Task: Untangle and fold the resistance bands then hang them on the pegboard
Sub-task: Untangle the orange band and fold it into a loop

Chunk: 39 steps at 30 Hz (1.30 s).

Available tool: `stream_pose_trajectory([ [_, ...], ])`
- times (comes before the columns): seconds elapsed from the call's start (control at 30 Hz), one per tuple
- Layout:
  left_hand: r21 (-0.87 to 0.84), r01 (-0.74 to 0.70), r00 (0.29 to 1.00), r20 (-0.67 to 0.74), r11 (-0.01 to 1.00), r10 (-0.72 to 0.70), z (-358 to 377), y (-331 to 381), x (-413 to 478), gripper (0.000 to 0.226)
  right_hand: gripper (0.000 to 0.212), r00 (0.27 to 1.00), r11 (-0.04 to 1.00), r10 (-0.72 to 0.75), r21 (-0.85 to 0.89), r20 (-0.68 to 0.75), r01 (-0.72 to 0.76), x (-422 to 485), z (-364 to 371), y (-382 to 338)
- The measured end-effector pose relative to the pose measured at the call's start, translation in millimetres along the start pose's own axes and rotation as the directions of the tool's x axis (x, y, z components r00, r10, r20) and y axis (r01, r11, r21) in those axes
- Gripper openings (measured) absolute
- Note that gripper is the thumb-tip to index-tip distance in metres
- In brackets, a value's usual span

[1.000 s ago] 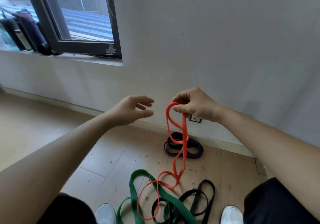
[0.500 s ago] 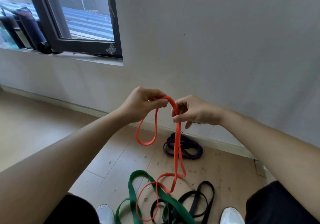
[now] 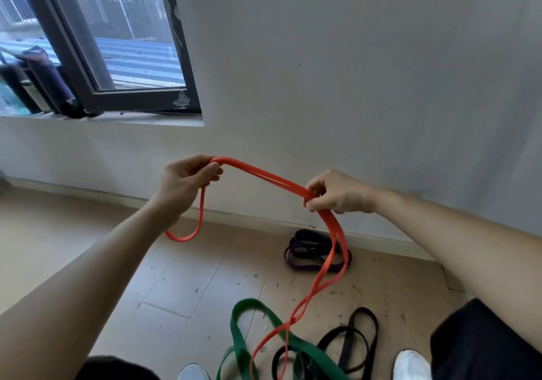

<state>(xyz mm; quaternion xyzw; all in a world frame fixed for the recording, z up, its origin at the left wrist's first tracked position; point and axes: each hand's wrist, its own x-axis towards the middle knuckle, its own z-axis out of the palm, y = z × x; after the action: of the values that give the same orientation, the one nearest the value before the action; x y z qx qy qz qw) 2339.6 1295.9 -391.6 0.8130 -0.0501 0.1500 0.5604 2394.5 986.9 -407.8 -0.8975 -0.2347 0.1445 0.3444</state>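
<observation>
A green band (image 3: 251,302) and a black band (image 3: 363,311) are lying on the floor (image 3: 190,277). The left hand (image 3: 184,183) and right hand (image 3: 337,193) are each gripping the red band (image 3: 231,161), which is hanging between them. A purple band (image 3: 308,266) is lying by the wall (image 3: 352,86).

My left hand (image 3: 184,183), empty a second ago, now grips the orange band (image 3: 264,175). My right hand (image 3: 337,193) has drawn apart from it, stretching a doubled length between them.
</observation>
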Motion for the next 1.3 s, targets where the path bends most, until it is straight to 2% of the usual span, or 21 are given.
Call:
stream_pose_trajectory([
  [0.1,0.027,0.072,0.997,0.038,0.997,-0.073,-8.2,-9.2,-2.2,0.013,0.005,0.998,0.999,-0.037,0.008,-0.047,0.037,-3.6,-6.2,-4.2],
  [0.23,0.127,0.107,0.972,0.196,0.986,-0.13,-16.1,-18.0,-2.9,0.014,0.01,0.99,0.996,-0.083,0.028,-0.111,0.086,-6.9,-15.1,-5.1],
  [0.33,0.221,0.118,0.915,0.355,0.968,-0.193,-15.4,-21.9,-4.3,0.019,0.017,0.988,0.987,-0.124,0.088,-0.097,0.132,-13.5,-20.4,-10.9],
  [0.4,0.262,0.115,0.871,0.436,0.958,-0.224,-12.4,-21.5,-6.6,0.025,0.014,0.985,0.978,-0.147,0.136,-0.092,0.158,-18.2,-24.5,-16.8],
  [0.5,0.303,0.095,0.838,0.489,0.948,-0.24,-6.2,-18.1,-9.3,0.036,0.007,0.976,0.966,-0.184,0.162,-0.115,0.201,-23.3,-28.1,-24.4],
  [0.6,0.282,0.1,0.818,0.522,0.954,-0.24,5.1,-14.8,-8.8,0.029,0.006,0.968,0.959,-0.217,0.161,-0.123,0.235,-25.3,-25.3,-28.9],
  [0.73,0.14,0.129,0.792,0.58,0.982,-0.187,31.8,4.4,-8.8,0.023,0.005,0.957,0.955,-0.265,0.106,-0.119,0.278,-24.0,-15.7,-35.0],
  [0.87,0.004,0.098,0.823,0.562,0.995,-0.083,52.9,22.8,-10.1,0.026,0.011,0.942,0.949,-0.31,0.02,-0.13,0.315,-21.6,-7.0,-41.5],
  [1.07,0.027,-0.09,0.901,0.428,0.996,0.07,63.0,25.4,-10.9,0.016,0.008,0.942,0.949,-0.311,-0.102,-0.124,0.299,-15.6,-2.1,-38.6],
  [1.2,0.088,-0.293,0.899,0.366,0.952,0.242,65.1,27.6,-7.8,0.017,0.011,0.984,0.984,-0.178,0.015,0.005,0.178,-11.5,0.2,-31.2],
  [1.3,0.056,-0.293,0.916,0.301,0.954,0.264,63.0,28.8,-5.0,0.015,0.008,0.987,0.993,-0.114,0.05,0.112,0.109,-8.3,7.7,-20.0],
])
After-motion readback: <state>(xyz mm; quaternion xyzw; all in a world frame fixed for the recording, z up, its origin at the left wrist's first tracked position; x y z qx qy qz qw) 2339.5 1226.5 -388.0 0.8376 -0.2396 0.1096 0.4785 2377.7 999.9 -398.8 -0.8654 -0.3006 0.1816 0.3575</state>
